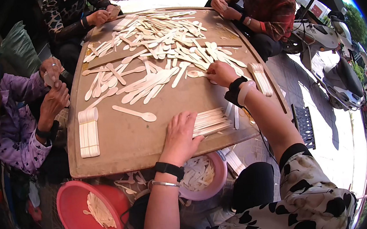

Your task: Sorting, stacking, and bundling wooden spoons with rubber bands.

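Observation:
Near the table's front edge, my left hand (pixel 179 135) is cupped round the left end of a stack of wooden spoons (pixel 212 121), which lies on its side. Further up and to the right, my right hand (pixel 222 73) pinches a single wooden spoon (pixel 195 74); the bowl points left and the rest is hidden under the fingers. Beyond both hands spreads a loose pile of wooden spoons (pixel 156 79). One loose spoon (pixel 134 113) lies alone left of my left hand. A banded bundle of spoons (pixel 260 79) rests right of my right hand.
Another banded bundle (pixel 89 133) lies at the table's (pixel 121 151) left. Below the front edge stand a red bucket (pixel 71 213) and a pink tub (pixel 219 177), both holding spoons. Three other people sit round the table, hands raised at its edges. Scooters (pixel 343 75) stand at right.

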`<state>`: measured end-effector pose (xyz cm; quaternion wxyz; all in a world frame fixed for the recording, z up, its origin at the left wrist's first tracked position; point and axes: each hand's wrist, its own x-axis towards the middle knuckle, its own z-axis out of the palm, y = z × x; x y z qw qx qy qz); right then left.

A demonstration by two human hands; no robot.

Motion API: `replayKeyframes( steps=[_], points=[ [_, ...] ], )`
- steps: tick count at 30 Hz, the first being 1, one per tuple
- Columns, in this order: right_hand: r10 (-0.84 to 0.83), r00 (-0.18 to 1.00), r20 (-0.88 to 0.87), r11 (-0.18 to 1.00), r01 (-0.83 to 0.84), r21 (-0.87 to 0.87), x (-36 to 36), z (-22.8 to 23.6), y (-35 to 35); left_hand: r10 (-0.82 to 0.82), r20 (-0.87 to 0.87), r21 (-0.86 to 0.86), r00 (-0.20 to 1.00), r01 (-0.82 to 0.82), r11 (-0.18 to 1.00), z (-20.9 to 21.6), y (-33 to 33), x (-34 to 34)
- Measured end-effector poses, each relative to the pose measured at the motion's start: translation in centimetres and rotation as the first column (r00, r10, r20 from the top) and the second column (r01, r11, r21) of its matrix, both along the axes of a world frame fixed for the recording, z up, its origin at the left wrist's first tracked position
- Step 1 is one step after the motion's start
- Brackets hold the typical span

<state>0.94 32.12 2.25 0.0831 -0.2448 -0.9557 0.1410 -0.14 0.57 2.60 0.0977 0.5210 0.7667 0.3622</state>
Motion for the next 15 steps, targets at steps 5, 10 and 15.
replayKeyframes(
  steps=[5,10,15],
  points=[
    [0.035,0.979,0.199,0.990,-0.007,-0.140,-1.8,1.0,0.4,0.008,0.000,0.001,1.000,-0.008,1.000,-0.2,-0.1,-0.1],
    [0.124,0.989,0.086,0.958,-0.097,-0.270,-2.0,2.0,-0.4,0.000,0.007,0.008,1.000,0.000,1.000,-0.2,-0.1,-0.2],
    [0.026,0.998,-0.054,0.781,-0.054,-0.623,-0.7,3.0,-1.7,0.012,0.004,0.000,1.000,-0.012,1.000,-0.1,-0.2,0.0]
  ],
)
